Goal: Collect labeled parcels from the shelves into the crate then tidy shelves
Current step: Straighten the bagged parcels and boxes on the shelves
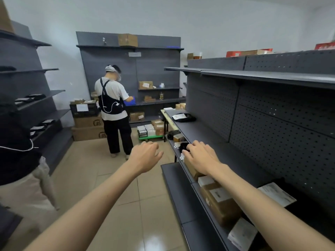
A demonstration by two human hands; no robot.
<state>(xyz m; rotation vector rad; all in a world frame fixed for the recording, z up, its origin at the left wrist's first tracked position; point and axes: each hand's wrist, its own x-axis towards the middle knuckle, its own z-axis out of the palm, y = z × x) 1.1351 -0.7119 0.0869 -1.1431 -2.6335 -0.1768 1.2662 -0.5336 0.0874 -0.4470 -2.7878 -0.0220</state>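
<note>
Matt grey metal shelves (208, 131), brown cardboard parcels (220, 205), glossy tiled floor (137, 205).

Both bare arms reach forward along the aisle. The right hand (201, 156) lies over the near edge of the dark grey metal shelf (203, 131) on the right, fingers spread above a small black parcel (184, 146) and a brown cardboard box (191, 169). The left hand (145, 156) hangs over the beige tiled floor (108, 178), fingers loosely curled, holding nothing. Nearer on the shelf lies a labelled brown carton (220, 205). At the far shelving stands a person in a white shirt (113, 105).
</note>
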